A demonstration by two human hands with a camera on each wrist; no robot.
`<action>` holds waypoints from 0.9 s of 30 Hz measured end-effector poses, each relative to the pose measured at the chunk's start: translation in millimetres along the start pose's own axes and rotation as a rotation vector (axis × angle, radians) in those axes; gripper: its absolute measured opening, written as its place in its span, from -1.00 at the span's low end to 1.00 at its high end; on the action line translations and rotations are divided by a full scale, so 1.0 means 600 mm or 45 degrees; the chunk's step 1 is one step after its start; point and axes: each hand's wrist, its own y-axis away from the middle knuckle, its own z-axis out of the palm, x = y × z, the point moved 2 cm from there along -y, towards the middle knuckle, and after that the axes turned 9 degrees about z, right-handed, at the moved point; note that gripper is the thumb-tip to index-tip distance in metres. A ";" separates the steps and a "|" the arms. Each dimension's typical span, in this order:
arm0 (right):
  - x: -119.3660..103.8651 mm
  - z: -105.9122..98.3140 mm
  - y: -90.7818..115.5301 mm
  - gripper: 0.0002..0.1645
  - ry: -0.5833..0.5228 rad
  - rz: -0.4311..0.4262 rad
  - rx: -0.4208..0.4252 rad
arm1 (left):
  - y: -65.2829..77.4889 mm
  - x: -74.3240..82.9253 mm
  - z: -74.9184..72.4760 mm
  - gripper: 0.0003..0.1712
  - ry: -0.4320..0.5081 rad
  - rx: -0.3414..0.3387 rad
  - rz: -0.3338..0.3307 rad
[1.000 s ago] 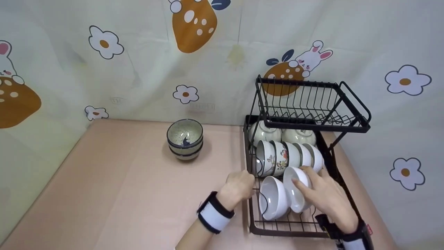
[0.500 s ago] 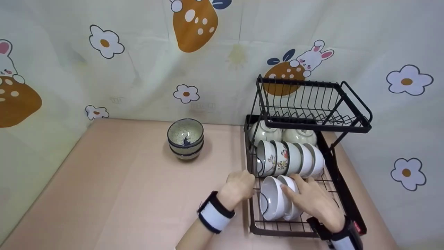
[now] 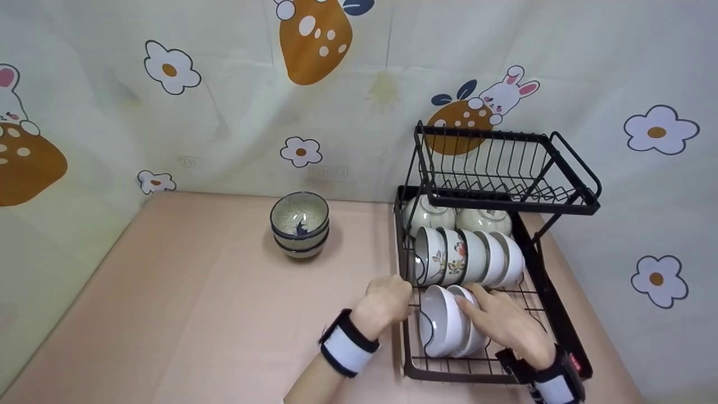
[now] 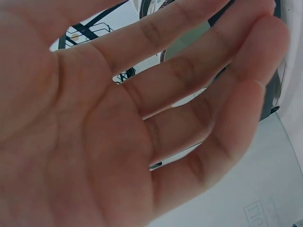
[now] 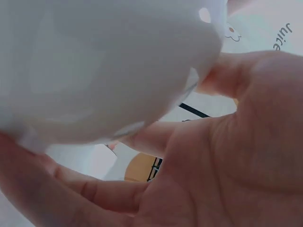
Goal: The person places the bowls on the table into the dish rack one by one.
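My right hand (image 3: 507, 322) grips a white bowl (image 3: 477, 338) by its rim and outer side, thumb toward me and fingers at the far side. That bowl stands on edge in the front of the black dish rack (image 3: 443, 375), nested close against another white bowl (image 3: 437, 322) on its left. In the right wrist view the bowl's smooth outside (image 5: 109, 71) fills the upper left, with fingers around it. My left hand (image 3: 387, 300) is at the rack's left rim, its fingers loosely bent; the left wrist view shows a bare palm (image 4: 104, 132) holding nothing.
Behind them, several bowls (image 3: 472, 258), some flower-patterned, stand in a row. Two upturned bowls (image 3: 431, 216) sit at the back, under the upper rack tier (image 3: 505, 168). A stack of speckled bowls (image 3: 300, 224) stands left on the pink tabletop (image 3: 224, 314).
My right hand has moved left with the white bowl, bringing it upright against the other white bowl. The left hand has stayed in place.
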 end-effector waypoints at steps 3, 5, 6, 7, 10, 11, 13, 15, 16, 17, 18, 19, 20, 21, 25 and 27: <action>0.001 -0.002 0.000 -0.48 -0.047 0.010 -0.007 | 0.000 0.000 0.000 -0.70 0.010 0.008 0.001; 0.001 -0.004 0.000 -0.46 -0.049 0.013 -0.004 | 0.000 -0.001 0.001 -0.70 0.016 0.008 0.004; 0.002 -0.005 -0.001 -0.45 -0.039 0.011 0.003 | 0.000 -0.001 0.000 -0.70 0.018 0.008 0.006; 0.002 -0.007 -0.001 -0.44 -0.030 0.010 0.015 | 0.000 -0.002 0.000 -0.70 0.026 0.004 0.010; 0.002 -0.013 -0.003 -0.46 -0.007 -0.016 0.089 | 0.000 -0.004 -0.002 -0.71 0.070 -0.006 0.014; 0.002 -0.016 -0.003 -0.48 -0.010 -0.030 0.120 | 0.000 -0.006 -0.004 -0.73 0.090 -0.006 0.014; 0.003 -0.020 -0.005 -0.54 -0.025 -0.056 0.181 | 0.000 -0.011 -0.007 -0.79 0.133 0.002 0.017; 0.004 -0.024 -0.005 -0.56 -0.023 -0.078 0.230 | 0.000 -0.020 -0.012 -0.85 0.170 0.031 0.002; 0.005 -0.026 -0.005 -0.56 -0.015 -0.084 0.250 | 0.001 -0.026 -0.015 -0.88 0.178 0.057 -0.004; 0.005 -0.027 -0.005 -0.55 -0.006 -0.089 0.264 | 0.001 -0.034 -0.018 -0.87 0.178 0.081 -0.014; 0.006 -0.028 -0.005 -0.53 0.001 -0.085 0.272 | 0.002 -0.042 -0.021 -0.83 0.163 0.118 -0.023; 0.006 -0.030 -0.005 -0.52 0.010 -0.080 0.279 | 0.004 -0.051 -0.024 -0.79 0.136 0.166 -0.032; 0.006 -0.030 -0.006 -0.51 0.010 -0.076 0.283 | 0.006 -0.061 -0.028 -0.74 0.105 0.214 -0.044; 0.006 -0.031 -0.006 -0.52 0.007 -0.071 0.283 | 0.008 -0.071 -0.031 -0.70 0.072 0.265 -0.054; 0.006 -0.031 -0.007 -0.58 -0.020 -0.064 0.296 | 0.015 -0.114 -0.040 -0.54 -0.027 0.476 -0.103; 0.007 -0.033 -0.007 -0.58 -0.030 -0.063 0.305 | 0.015 -0.134 -0.042 -0.51 -0.016 0.558 -0.133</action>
